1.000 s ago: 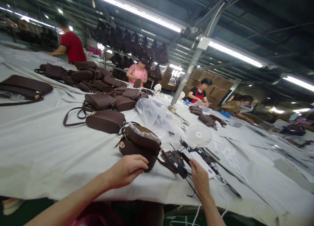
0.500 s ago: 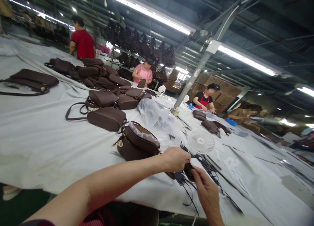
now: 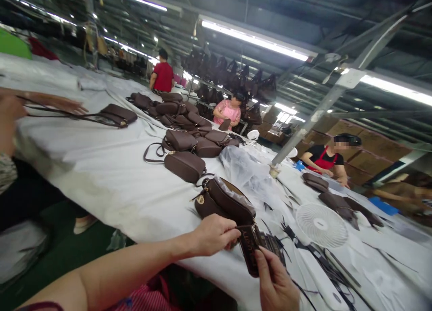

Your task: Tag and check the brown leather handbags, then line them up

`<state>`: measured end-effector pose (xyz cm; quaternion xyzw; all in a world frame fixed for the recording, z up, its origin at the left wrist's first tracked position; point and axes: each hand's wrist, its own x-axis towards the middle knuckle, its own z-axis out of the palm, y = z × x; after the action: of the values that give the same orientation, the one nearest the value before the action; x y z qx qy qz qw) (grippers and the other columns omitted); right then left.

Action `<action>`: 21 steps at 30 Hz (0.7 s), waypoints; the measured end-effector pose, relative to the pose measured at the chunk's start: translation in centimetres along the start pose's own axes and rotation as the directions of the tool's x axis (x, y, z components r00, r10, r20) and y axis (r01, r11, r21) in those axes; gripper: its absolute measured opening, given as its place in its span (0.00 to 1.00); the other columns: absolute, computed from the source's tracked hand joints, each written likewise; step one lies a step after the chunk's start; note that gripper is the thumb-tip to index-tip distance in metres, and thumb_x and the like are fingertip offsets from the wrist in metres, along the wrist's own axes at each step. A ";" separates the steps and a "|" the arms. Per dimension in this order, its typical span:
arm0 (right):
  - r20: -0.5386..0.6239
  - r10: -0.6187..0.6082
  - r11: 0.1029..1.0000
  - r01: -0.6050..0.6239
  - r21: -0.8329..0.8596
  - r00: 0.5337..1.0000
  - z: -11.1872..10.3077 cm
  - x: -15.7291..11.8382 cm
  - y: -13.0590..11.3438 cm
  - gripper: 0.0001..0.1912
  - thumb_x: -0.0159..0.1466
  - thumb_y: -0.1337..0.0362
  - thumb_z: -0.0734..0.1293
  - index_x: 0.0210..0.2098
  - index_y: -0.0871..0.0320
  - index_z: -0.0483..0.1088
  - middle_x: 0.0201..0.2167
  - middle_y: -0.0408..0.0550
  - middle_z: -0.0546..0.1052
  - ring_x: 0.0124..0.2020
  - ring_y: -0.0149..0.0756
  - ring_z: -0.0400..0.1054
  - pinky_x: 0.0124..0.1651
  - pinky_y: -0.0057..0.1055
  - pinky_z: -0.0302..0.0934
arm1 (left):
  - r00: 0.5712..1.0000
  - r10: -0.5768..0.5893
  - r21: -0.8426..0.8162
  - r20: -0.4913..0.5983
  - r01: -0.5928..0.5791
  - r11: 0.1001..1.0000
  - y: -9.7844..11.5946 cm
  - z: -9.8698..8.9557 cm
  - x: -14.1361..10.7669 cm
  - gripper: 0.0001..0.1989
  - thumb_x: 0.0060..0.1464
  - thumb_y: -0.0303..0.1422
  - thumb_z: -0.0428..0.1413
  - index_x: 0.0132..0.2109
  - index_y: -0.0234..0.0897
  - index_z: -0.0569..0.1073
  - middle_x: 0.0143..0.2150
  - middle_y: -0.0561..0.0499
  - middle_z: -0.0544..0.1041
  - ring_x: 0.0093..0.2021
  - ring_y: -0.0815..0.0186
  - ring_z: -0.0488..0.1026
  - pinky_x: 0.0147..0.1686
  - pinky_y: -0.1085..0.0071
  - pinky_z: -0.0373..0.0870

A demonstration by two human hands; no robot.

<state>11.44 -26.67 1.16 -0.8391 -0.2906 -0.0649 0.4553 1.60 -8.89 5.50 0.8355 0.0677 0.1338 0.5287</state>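
Observation:
A dark brown hang tag (image 3: 249,249) with faint lettering is stretched between my two hands near the table's front edge. My left hand (image 3: 216,233) is closed in a pinch at its upper left corner. My right hand (image 3: 277,279) pinches its lower right side between thumb and fingers. Just beyond them lies a brown handbag (image 3: 224,200) with a round gold charm, its open top showing clear plastic. Beside the right hand is a pile of similar dark tags (image 3: 271,244) with black cords.
More brown handbags (image 3: 185,166) are heaped farther back. A white fan (image 3: 321,225) lies on the right, near a metal post (image 3: 303,126) and clear plastic sheeting (image 3: 245,171). At left a co-worker's hand (image 3: 64,103) reaches near a bag strap. Other people work across the white-covered table (image 3: 111,180).
My view has swung left. The tag has come out into sight between my hands, with its lettered face showing. A co-worker's arms have appeared by the bag at left.

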 end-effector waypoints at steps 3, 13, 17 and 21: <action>0.007 -0.036 0.999 0.036 -0.030 0.999 2.7 -1.5 -0.1 0.23 0.62 0.43 0.61 0.40 0.53 0.77 0.32 0.48 0.82 0.30 0.41 0.75 0.29 0.28 0.66 | 0.999 -0.036 0.160 -0.026 0.039 0.986 -1.1 -1.8 -1.8 0.15 0.60 0.32 0.51 0.25 0.34 0.69 0.17 0.57 0.70 0.20 0.74 0.67 0.24 0.80 0.59; 0.122 -0.197 0.924 0.143 0.356 0.973 7.4 -2.7 -3.8 0.25 0.66 0.48 0.60 0.53 0.57 0.70 0.57 0.55 0.72 0.59 0.47 0.64 0.59 0.41 0.60 | 0.981 0.193 0.657 -0.026 -0.129 0.743 -0.9 -4.5 -6.0 0.12 0.61 0.38 0.52 0.33 0.38 0.74 0.28 0.52 0.78 0.28 0.66 0.73 0.24 0.75 0.60; 0.382 -0.031 0.818 -0.196 0.541 0.924 8.1 -2.5 -6.2 0.25 0.63 0.46 0.64 0.54 0.53 0.66 0.44 0.50 0.78 0.37 0.36 0.75 0.38 0.31 0.70 | 0.955 0.292 0.605 -0.058 -0.199 0.771 -0.8 -5.4 -5.2 0.10 0.61 0.36 0.52 0.33 0.38 0.73 0.30 0.53 0.78 0.29 0.67 0.73 0.25 0.75 0.60; 0.548 0.039 0.854 -0.312 0.416 0.836 7.6 0.0 -7.3 0.22 0.61 0.43 0.65 0.39 0.55 0.72 0.19 0.38 0.70 0.11 0.23 0.54 0.14 0.21 0.53 | 0.951 0.287 0.439 -0.117 -0.210 0.874 -2.5 -7.3 -3.5 0.11 0.61 0.36 0.52 0.32 0.37 0.71 0.29 0.53 0.76 0.30 0.69 0.71 0.27 0.76 0.61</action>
<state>6.24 -17.55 2.01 -0.7054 -0.3284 0.2838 0.5604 -3.80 -2.36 5.71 0.9160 0.0338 0.2573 0.3060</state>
